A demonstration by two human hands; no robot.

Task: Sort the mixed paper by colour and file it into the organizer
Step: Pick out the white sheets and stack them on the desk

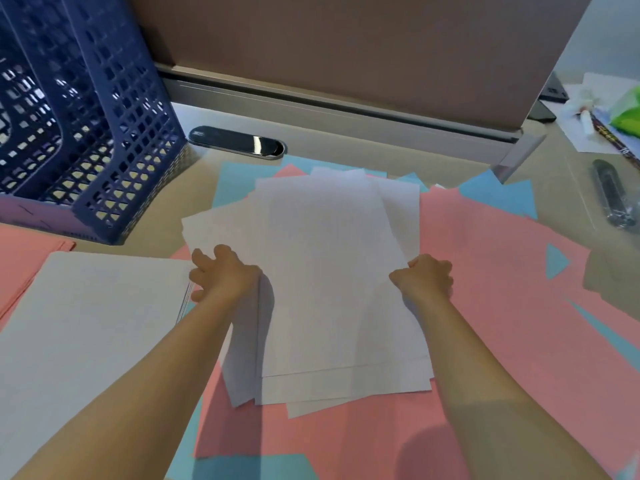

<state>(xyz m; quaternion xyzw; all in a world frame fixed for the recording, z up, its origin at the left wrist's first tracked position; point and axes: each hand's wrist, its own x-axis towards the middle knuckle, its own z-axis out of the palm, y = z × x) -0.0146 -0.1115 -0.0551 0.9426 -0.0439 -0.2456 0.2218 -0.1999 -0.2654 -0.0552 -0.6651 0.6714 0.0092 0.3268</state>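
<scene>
White sheets [322, 278], loosely fanned and not squared up, lie in the middle of the bench [201, 174] on top of a spread of pink paper [491, 271] and blue paper [235, 181]. My left hand [221, 275] sits at the left edge of this white bundle, fingers curled around that edge, so the grip on that side is pinching the sheets. My right hand [427, 277] is at the right edge, fingers curled under it in the same way, pinching the paper too. Both forearms reach in from the near edge of the view.

To my left, a tidy white stack [90, 323] rests flat on the bench, just beside my left hand, and a pink stack [24, 258] lies further left, partly under the white one. Behind these stands the blue mesh organizer [104, 116], upright at the far left corner; I cannot tell what its slots contain.

A dark oval cable port [237, 142] sits in the bench just beyond the papers, in front of the brown partition [346, 46]. Far right, a dark pen-like object [613, 195] lies apart from the paper.
</scene>
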